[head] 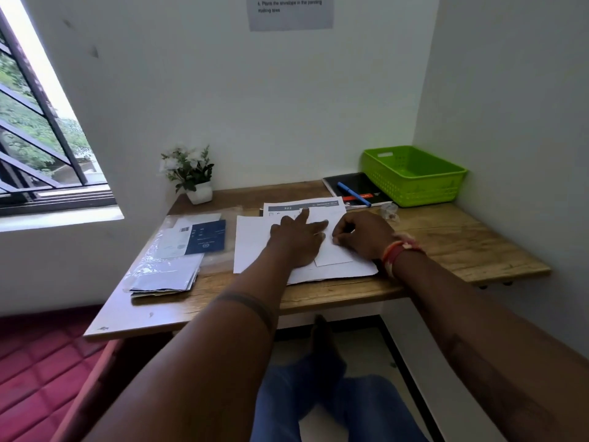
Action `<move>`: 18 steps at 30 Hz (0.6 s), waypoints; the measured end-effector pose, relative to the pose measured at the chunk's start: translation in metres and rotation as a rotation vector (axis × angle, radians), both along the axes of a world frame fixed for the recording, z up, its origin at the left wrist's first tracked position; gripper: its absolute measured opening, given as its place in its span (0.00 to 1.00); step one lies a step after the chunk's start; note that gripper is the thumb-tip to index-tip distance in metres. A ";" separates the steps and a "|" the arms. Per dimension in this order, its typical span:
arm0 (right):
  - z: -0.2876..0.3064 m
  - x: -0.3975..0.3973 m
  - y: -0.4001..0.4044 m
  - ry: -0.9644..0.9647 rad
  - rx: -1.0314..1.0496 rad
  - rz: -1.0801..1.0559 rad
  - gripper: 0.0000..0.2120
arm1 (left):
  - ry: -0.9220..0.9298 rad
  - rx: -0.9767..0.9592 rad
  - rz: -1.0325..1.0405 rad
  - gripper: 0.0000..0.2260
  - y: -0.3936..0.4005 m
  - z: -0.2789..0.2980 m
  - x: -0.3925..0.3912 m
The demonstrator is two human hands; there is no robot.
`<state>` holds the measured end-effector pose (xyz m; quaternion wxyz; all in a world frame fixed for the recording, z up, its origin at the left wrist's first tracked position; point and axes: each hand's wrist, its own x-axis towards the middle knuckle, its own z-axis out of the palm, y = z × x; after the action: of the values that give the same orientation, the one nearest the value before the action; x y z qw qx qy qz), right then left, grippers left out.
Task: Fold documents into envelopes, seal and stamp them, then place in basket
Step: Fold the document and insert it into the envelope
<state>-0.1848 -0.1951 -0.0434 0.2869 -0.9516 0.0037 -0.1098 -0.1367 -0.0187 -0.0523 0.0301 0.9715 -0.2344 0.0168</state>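
The green basket stands at the right of the frame on the wooden table, with nothing visible inside. At centre, the left hand presses flat with straight fingers on the white documents; the right hand pinches a folded sheet. One envelope stack lies at left, and one flower pot in the corner.

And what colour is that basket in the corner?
Bright green basket, clearest in the head view.
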 end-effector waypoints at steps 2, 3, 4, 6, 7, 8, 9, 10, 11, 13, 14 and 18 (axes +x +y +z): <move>0.008 0.007 -0.003 0.054 -0.033 0.028 0.03 | -0.016 0.074 -0.041 0.21 -0.002 0.002 0.000; 0.011 0.011 -0.005 0.076 -0.054 0.038 0.04 | -0.025 0.087 -0.052 0.22 -0.003 0.002 -0.001; 0.013 0.015 -0.006 0.095 -0.082 0.045 0.06 | -0.033 0.093 -0.061 0.22 -0.003 0.002 -0.001; 0.015 0.023 -0.008 0.120 -0.131 0.042 0.07 | -0.055 0.096 -0.066 0.22 -0.004 -0.001 0.000; 0.014 0.027 -0.009 0.124 -0.138 0.030 0.08 | -0.058 0.088 -0.065 0.22 -0.003 -0.003 0.002; 0.012 0.031 -0.009 0.122 -0.127 0.015 0.08 | -0.049 0.073 -0.066 0.22 -0.003 -0.005 0.005; 0.009 0.034 -0.009 0.110 -0.104 -0.004 0.09 | -0.027 0.053 -0.071 0.22 -0.002 -0.009 0.009; 0.006 0.037 -0.009 0.087 -0.085 -0.022 0.10 | -0.004 0.030 -0.081 0.22 -0.002 -0.012 0.012; 0.002 0.039 -0.008 0.061 -0.076 -0.037 0.11 | 0.012 0.005 -0.091 0.22 -0.002 -0.015 0.016; -0.004 0.042 -0.007 0.026 -0.070 -0.057 0.13 | 0.037 -0.031 -0.104 0.22 -0.001 -0.019 0.022; -0.005 0.043 -0.007 0.021 -0.068 -0.060 0.12 | 0.040 -0.035 -0.103 0.22 -0.001 -0.020 0.024; -0.003 0.042 -0.008 0.062 -0.072 -0.039 0.11 | 0.050 -0.043 -0.098 0.22 -0.001 -0.019 0.022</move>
<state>-0.1428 -0.2028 -0.0464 0.2500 -0.9640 0.0274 -0.0859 -0.1144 -0.0199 -0.0713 0.0575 0.9581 -0.2807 -0.0040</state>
